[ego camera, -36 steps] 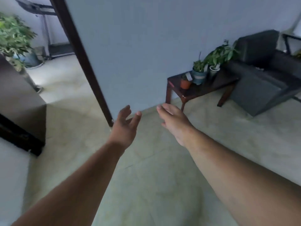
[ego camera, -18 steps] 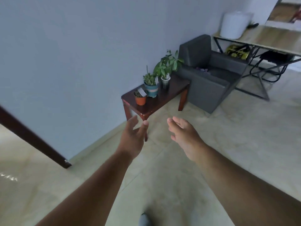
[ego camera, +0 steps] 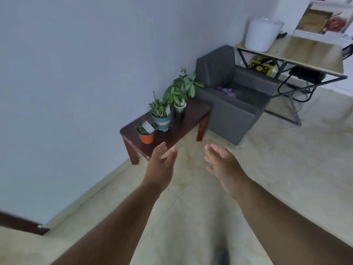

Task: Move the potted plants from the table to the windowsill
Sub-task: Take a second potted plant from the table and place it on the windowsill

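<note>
Three potted plants stand in a row on a low dark red wooden table (ego camera: 188,121) against the pale wall. Nearest is a small orange pot (ego camera: 146,137) with a white tag. Behind it sits a blue banded pot (ego camera: 161,122), then a dark pot (ego camera: 179,111) with tall broad green leaves. My left hand (ego camera: 159,167) is stretched forward, open and empty, just short of the table's near corner. My right hand (ego camera: 221,163) is also open and empty, held over the floor to the right of the table. No windowsill is in view.
A grey armchair (ego camera: 235,104) stands right behind the table. Further right is a light wooden desk (ego camera: 313,52) on a black metal frame with a white tub (ego camera: 261,34) on it. Pale tiled floor (ego camera: 286,159) spreads ahead. A dark door frame (ego camera: 21,223) is at lower left.
The view has swung away from the doorway toward the table, which now lies closer and more central. Both hands stay open and stretched forward.
</note>
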`<action>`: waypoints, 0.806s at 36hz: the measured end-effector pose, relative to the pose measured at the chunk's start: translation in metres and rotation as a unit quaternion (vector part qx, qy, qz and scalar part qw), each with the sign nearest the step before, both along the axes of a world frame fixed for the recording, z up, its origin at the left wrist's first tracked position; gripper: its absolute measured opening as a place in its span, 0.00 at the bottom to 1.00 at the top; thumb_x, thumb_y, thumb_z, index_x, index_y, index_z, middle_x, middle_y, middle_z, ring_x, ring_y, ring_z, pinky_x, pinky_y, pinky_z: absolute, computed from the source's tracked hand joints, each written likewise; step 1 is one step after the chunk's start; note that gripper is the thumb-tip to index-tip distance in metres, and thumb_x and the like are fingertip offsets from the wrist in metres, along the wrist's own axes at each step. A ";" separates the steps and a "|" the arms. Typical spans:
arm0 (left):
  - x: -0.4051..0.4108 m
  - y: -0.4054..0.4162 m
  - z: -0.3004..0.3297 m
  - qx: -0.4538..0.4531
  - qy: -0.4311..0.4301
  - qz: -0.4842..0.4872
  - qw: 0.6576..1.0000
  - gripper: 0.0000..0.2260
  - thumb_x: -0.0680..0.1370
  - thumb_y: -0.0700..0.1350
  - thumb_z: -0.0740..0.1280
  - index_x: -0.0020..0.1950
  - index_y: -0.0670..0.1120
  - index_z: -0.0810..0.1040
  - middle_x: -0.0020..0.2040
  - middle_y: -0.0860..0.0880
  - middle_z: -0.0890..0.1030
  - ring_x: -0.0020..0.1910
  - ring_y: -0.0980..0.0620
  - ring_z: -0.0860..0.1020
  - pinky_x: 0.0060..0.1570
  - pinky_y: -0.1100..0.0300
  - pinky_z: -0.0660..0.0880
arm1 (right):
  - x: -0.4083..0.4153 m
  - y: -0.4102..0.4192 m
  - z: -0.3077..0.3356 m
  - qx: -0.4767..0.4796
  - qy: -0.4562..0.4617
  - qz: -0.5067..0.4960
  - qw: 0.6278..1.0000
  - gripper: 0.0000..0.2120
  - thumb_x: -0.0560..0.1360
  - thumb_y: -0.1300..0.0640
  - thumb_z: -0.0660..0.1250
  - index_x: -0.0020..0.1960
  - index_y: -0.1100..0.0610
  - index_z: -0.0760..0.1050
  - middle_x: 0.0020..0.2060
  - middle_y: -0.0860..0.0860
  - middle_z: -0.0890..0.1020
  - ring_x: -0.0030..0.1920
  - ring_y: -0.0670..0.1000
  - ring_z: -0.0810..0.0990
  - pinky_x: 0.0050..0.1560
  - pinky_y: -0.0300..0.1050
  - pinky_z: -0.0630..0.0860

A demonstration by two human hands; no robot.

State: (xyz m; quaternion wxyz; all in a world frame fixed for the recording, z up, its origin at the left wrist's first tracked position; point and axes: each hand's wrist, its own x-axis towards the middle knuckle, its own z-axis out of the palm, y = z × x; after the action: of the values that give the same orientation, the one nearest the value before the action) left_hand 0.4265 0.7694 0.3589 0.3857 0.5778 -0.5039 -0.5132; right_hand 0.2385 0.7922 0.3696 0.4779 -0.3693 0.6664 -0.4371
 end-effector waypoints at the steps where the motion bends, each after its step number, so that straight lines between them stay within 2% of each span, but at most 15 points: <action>1: -0.008 -0.009 -0.002 -0.001 0.003 -0.002 1.000 0.29 0.80 0.60 0.63 0.79 0.53 0.61 0.77 0.51 0.67 0.66 0.52 0.74 0.61 0.51 0.79 | -0.007 -0.008 -0.001 0.000 -0.004 -0.001 1.000 0.32 0.80 0.41 0.65 0.78 0.56 0.64 0.73 0.51 0.74 0.68 0.48 0.76 0.69 0.52 0.75; 6: -0.068 -0.069 -0.011 0.003 0.003 0.009 1.000 0.29 0.80 0.60 0.63 0.79 0.53 0.62 0.77 0.52 0.68 0.69 0.52 0.73 0.64 0.49 0.77 | -0.069 -0.070 -0.006 -0.013 -0.014 0.005 1.000 0.31 0.81 0.43 0.64 0.78 0.57 0.64 0.73 0.52 0.73 0.68 0.48 0.76 0.67 0.49 0.76; 12: -0.153 -0.137 -0.025 0.028 0.007 0.046 0.999 0.27 0.81 0.57 0.63 0.78 0.51 0.62 0.75 0.52 0.69 0.64 0.54 0.74 0.55 0.56 0.79 | -0.162 -0.151 -0.009 -0.005 -0.016 0.034 0.999 0.30 0.81 0.44 0.63 0.78 0.57 0.64 0.73 0.52 0.73 0.69 0.50 0.75 0.66 0.48 0.76; 14: -0.185 -0.164 -0.032 0.040 0.007 0.066 0.997 0.27 0.81 0.57 0.63 0.79 0.52 0.62 0.76 0.52 0.69 0.64 0.54 0.74 0.57 0.54 0.79 | -0.198 -0.183 -0.013 0.005 -0.011 0.055 0.998 0.30 0.81 0.44 0.63 0.78 0.57 0.64 0.73 0.52 0.73 0.70 0.49 0.75 0.66 0.47 0.76; 19: -0.225 -0.212 -0.056 0.073 -0.016 0.099 0.992 0.29 0.79 0.61 0.64 0.78 0.54 0.63 0.73 0.55 0.70 0.65 0.55 0.74 0.64 0.47 0.77 | -0.245 -0.248 -0.023 0.028 -0.007 0.077 0.997 0.30 0.82 0.44 0.63 0.78 0.57 0.64 0.73 0.52 0.73 0.70 0.50 0.75 0.70 0.51 0.74; 24: -0.250 -0.269 -0.082 0.095 -0.017 0.139 0.986 0.28 0.79 0.62 0.64 0.77 0.55 0.64 0.68 0.59 0.71 0.63 0.56 0.75 0.65 0.46 0.76 | -0.259 -0.313 -0.047 0.056 -0.020 0.109 0.992 0.30 0.81 0.43 0.64 0.78 0.55 0.64 0.73 0.51 0.73 0.71 0.50 0.74 0.73 0.55 0.71; 29: -0.267 -0.335 -0.113 0.109 0.013 0.173 0.979 0.27 0.80 0.58 0.64 0.77 0.52 0.64 0.66 0.59 0.71 0.63 0.54 0.74 0.65 0.45 0.76 | -0.261 -0.382 -0.074 0.069 0.003 0.146 0.987 0.28 0.80 0.43 0.64 0.76 0.55 0.68 0.71 0.51 0.76 0.69 0.49 0.76 0.73 0.54 0.71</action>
State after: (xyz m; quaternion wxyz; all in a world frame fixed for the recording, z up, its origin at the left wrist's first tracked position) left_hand 0.1593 0.4343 0.2459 0.4095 0.6886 -0.3321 -0.4978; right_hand -0.0230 0.4107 0.2954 0.5593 -0.4302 0.6352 -0.3141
